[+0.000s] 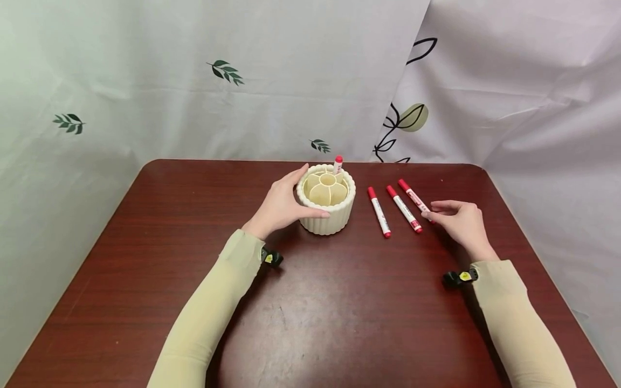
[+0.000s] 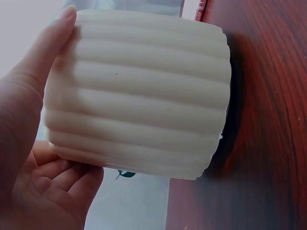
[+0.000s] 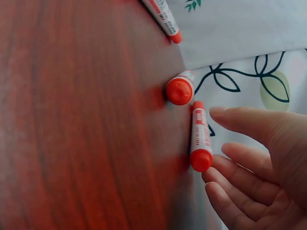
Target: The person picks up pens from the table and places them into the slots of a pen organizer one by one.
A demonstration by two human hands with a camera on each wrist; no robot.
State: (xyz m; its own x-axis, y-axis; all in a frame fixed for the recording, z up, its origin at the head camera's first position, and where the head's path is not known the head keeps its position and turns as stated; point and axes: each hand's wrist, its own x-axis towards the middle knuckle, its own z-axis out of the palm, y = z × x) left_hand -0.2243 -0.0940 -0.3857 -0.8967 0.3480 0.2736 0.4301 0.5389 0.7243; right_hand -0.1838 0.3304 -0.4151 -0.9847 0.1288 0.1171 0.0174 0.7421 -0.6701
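1. A person in pale yellow-green sleeves sits at a dark reddish-brown wooden table (image 1: 145,280), both hands out over its far half.
2. The left hand (image 1: 281,207) cups the cream ribbed round plastic pen holder (image 1: 326,200), thumb along the rim and fingers curled against the ribbed wall at the holder's 9 o'clock side; the left wrist view shows the thumb (image 2: 45,57) pressed flat on the ribs.
3. The holder stands upright near the table's centre, towards 12 o'clock, its inside split into petal-shaped compartments around a central tube.
4. One red-capped white marker (image 1: 337,163) stands upright in a compartment at the holder's 1 o'clock edge.
5. Three more red-capped white markers lie side by side at the holder's 3 o'clock: the nearest marker (image 1: 379,212), the middle marker (image 1: 404,208) and the outermost marker (image 1: 413,196).
6. The right hand (image 1: 461,221) rests at the near end of the outermost marker, fingers loosely extended and slightly spread, fingertips (image 3: 225,163) at its red cap without gripping it.
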